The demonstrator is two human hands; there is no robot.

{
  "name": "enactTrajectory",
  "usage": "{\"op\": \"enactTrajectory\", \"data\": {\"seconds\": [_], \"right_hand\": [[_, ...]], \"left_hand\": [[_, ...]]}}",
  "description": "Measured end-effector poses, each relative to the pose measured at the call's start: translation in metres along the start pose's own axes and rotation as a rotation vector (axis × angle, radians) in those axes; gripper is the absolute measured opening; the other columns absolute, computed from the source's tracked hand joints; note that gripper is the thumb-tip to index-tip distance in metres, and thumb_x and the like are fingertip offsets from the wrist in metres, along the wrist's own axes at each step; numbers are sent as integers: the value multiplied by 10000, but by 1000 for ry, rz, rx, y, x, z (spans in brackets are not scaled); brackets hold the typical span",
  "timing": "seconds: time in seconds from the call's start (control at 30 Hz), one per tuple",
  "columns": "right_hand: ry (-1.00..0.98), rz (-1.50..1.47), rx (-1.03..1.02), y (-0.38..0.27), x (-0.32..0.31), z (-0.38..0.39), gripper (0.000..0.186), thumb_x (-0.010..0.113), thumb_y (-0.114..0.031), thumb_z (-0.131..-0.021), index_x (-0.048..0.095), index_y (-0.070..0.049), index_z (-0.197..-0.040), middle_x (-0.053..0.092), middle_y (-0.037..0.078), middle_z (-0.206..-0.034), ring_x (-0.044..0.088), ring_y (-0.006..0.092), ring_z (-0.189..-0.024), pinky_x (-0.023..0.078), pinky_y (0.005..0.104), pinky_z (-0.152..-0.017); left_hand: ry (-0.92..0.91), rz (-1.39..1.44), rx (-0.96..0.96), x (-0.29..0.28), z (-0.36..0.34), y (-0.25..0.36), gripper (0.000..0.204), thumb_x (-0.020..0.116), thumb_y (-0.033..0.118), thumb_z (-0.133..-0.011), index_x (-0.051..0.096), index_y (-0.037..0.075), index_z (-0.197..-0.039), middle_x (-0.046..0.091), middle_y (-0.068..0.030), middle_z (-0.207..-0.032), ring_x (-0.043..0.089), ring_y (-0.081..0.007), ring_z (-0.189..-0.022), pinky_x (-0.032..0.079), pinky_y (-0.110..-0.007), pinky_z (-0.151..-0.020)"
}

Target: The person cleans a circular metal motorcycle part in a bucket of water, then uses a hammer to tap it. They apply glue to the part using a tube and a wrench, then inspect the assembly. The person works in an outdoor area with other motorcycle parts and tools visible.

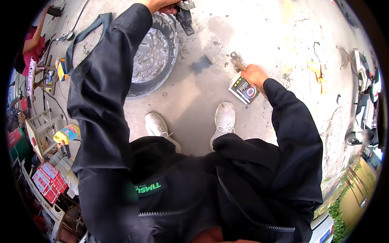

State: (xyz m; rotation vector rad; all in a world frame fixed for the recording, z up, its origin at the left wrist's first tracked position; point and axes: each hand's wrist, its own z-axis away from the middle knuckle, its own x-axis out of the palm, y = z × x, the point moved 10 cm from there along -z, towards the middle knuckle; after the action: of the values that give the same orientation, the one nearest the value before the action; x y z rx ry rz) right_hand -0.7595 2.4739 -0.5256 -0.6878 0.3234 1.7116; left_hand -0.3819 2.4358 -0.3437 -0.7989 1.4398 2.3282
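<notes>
At the top edge, my left hand (pixel 161 5) is closed on a metal and black fitting (pixel 184 17), beside the rim of a dark round tub (pixel 174 60). The tub holds grey, rippling water. Part of that hand is cut off by the edge of view. My right hand (pixel 255 75) grips the wooden handle of a hammer (pixel 234 59), whose metal head points away from me over the concrete. Under this hand lies a small black and white printed box (pixel 239 90), partly covered. A small dark spool-shaped piece (pixel 201 64) is on the ground between my hands.
A dark rubber strip (pixel 92 31) lies left of the tub. Farther left are a yellow bottle (pixel 67 134), a wooden stool frame (pixel 42 129), a red and white carton (pixel 49 183) and a person in pink (pixel 35 44). Parked scooters (pixel 362 93) stand far right.
</notes>
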Motion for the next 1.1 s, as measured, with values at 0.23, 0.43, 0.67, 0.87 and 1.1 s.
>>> {"op": "enactTrajectory", "data": {"seconds": [0.23, 0.43, 0.67, 0.87, 1.1], "right_hand": [[619, 205, -162, -2, 7, 22, 270, 644, -297, -907, 550, -59, -993, 680, 141, -823, 682, 359, -751, 529, 472, -680], [824, 461, -311, -29, 8, 42, 333, 671, -323, -873, 591, -62, -1064, 619, 106, -995, 616, 274, -949, 478, 417, -797], [94, -469, -561, -167, 76, -1, 590, 659, -357, -888, 504, 75, -1259, 554, 286, -1257, 584, 412, -1106, 481, 461, -935], [-35, -1074, -778, -255, 75, -40, 782, 672, -402, -869, 343, 29, -1433, 443, 247, -1426, 540, 385, -1205, 424, 429, -1023], [128, -769, -991, -310, 89, -39, 609, 558, -379, -932, 401, -78, -1438, 483, 139, -1446, 409, 337, -1355, 348, 425, -1098]], "left_hand": [[-100, 612, 69, 67, -14, -29, 316, 647, 238, -922, 512, 15, -1102, 640, -94, -848, 710, -179, -681, 606, -245, -603], [-118, 862, -396, 145, 3, -98, 293, 597, 236, -954, 572, -29, -1079, 666, -127, -891, 709, -187, -765, 608, -251, -640], [-254, 287, -238, 191, -29, -147, 536, 774, 333, -844, 578, -97, -1097, 672, -120, -859, 702, -201, -789, 583, -258, -676], [-85, -771, 115, 162, -16, -66, 483, 740, 477, -796, 710, 25, -965, 703, -174, -915, 700, -343, -860, 550, -469, -762], [47, -700, 311, 168, -21, -84, 380, 689, 294, -839, 594, 47, -1112, 660, -219, -945, 658, -388, -927, 526, -461, -810]]}}
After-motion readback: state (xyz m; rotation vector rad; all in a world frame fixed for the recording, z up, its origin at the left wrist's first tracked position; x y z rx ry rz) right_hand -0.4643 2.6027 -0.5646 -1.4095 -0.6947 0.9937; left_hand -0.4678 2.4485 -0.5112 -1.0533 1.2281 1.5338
